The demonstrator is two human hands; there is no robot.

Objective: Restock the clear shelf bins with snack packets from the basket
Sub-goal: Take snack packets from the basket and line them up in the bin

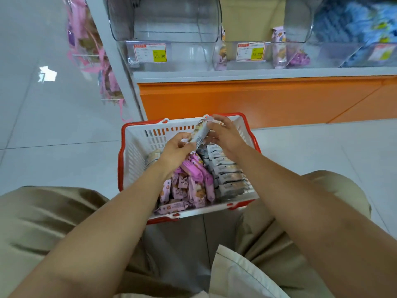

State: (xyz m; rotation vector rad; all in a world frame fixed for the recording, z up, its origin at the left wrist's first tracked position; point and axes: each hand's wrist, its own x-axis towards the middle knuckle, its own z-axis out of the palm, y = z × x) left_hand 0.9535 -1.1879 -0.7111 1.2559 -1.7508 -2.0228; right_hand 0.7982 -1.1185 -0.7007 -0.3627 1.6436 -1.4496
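The person crouches over a red-rimmed basket that sits on the floor between the knees, right in front of the shelf. Both hands are raised just above it, sharing a small stack of pale packets. The left hand pinches the lower end, fingers curled on it, and the right hand grips the upper end, which tilts toward the basket's far rim. Below them the basket holds pink packets heaped in the middle and grey packets lined up on edge along the right wall (a few more pale ones show at the left, half hidden by the wrist). Up on the shelf, the left bin carries a price tag, the middle bin has a few purple packets, and the right bin is piled with blue packets.
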